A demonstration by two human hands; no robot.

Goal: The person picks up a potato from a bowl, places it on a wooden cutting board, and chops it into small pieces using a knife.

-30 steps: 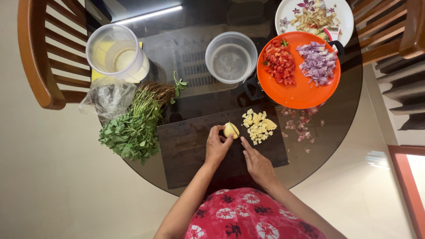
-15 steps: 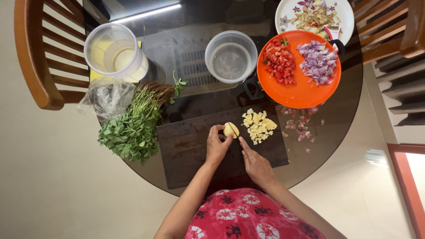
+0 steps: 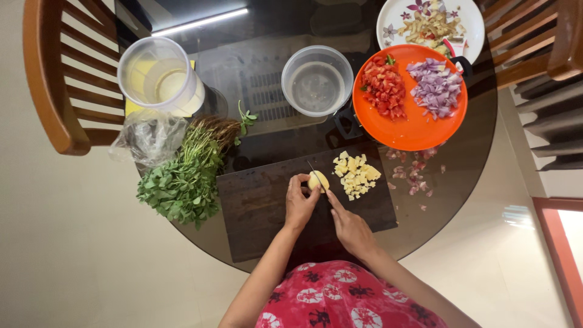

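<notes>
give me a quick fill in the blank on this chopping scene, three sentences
1. The left hand steadies a pale potato piece on the dark ____ board.
2. The orange plate holds chopped tomato and chopped ____.
3. The bunch of leafy greens lies to the ____ of the board.

Missing words: cutting; onion; left

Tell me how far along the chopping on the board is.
Done: a pile of pale diced pieces lies on the dark cutting board; chopped tomato and onion sit on the orange plate. In hand: the left hand steadies a pale chunk while the right hand works a knife. Left: the leafy greens lie uncut.
</notes>
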